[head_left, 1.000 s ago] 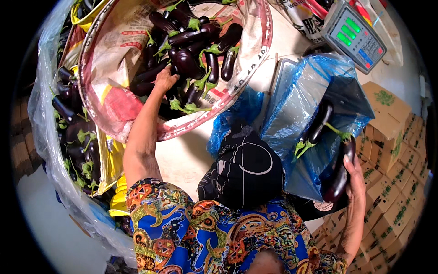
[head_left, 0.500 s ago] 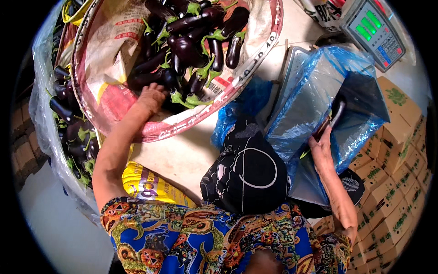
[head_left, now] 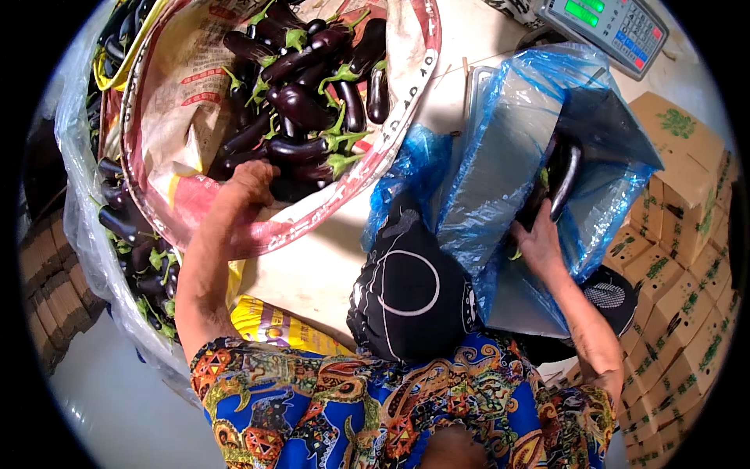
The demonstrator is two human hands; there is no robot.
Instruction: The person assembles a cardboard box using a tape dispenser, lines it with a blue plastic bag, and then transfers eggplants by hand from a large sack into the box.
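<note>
Dark purple eggplants (head_left: 301, 107) with green stems lie heaped in a large open woven sack (head_left: 312, 222) with a rolled rim, at the upper left. At the near side of the heap my left hand (head_left: 251, 182) is closed over an eggplant, its fingertips partly hidden. On the right stands a box lined with blue plastic film (head_left: 500, 156). Inside it my right hand (head_left: 537, 241) grips the near end of a long, shiny eggplant (head_left: 568, 178). Other dark eggplant shapes and a bit of green stem show beside it, partly in shadow.
A digital scale display (head_left: 605, 27) stands beyond the box. Stacked brown cartons (head_left: 652, 289) fill the right side. More eggplants (head_left: 129, 223) sit in a clear plastic bag (head_left: 74, 164) at far left. Between sack and box are crumpled blue film (head_left: 418, 168) and a black printed cloth (head_left: 406, 293).
The view has shifted, so the scale sits higher. My left fingers, spread before, are now curled in at the heap's near edge. My right hand stays in the box with an eggplant.
</note>
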